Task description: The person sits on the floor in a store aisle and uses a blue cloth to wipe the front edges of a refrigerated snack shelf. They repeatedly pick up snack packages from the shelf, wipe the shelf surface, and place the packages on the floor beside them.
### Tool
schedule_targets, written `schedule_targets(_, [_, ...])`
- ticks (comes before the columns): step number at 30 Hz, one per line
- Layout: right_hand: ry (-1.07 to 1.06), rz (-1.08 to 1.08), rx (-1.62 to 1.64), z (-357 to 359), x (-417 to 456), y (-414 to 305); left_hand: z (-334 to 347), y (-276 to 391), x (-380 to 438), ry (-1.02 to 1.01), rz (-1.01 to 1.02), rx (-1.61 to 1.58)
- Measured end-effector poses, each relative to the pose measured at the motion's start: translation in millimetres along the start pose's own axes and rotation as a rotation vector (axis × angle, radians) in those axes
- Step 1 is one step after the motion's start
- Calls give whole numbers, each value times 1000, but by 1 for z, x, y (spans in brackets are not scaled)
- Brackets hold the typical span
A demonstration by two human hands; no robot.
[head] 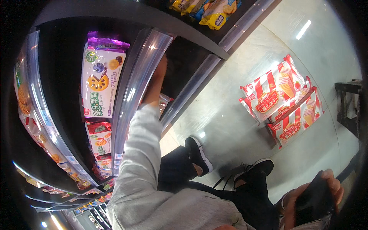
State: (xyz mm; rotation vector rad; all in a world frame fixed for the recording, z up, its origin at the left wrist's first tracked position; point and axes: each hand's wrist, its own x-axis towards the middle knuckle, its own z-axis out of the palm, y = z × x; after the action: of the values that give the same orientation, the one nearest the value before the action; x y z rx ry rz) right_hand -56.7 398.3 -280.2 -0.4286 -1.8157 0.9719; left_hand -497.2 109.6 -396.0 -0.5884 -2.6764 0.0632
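Note:
My left arm, in a light grey sleeve, reaches under a shelf's clear price rail [141, 77] into the dark shelf below. Only the wrist and part of my left hand [161, 69] show; its fingers are hidden behind the rail. Close to that wrist lies a partly covered plastic-wrapped packet [164, 104]. On the shelf above stands a white and purple biscuit packet [100, 77], with smaller red and white biscuit packets [100, 139] behind it. At the lower right, my right hand [332, 184] grips a dark smartphone [314, 198].
Several red and white wafer biscuit packets [270, 93] lie on the shiny tiled floor [212, 115] beyond my black shoes [198, 152]. A dark stool-like object [348, 106] stands at the right. Yellow and blue snack packets [212, 14] occupy a shelf at the top.

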Motion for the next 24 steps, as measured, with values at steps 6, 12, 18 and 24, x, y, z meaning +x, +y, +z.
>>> schedule_targets(6, [-248,-90,79,-12,15,17,18,-50,-20,-185,-178,56])
schedule_targets(12, [-297,-107,158,-16,15,31,18,-44,-19,-164,-118,40])
schedule_targets(18, [-298,-134,176,-9,13,34,5,-41,-15,-56,77,27])
schedule_targets(24, [-177,-100,133,-2,4,18,-19,-21,-46,-96,-45,-85])
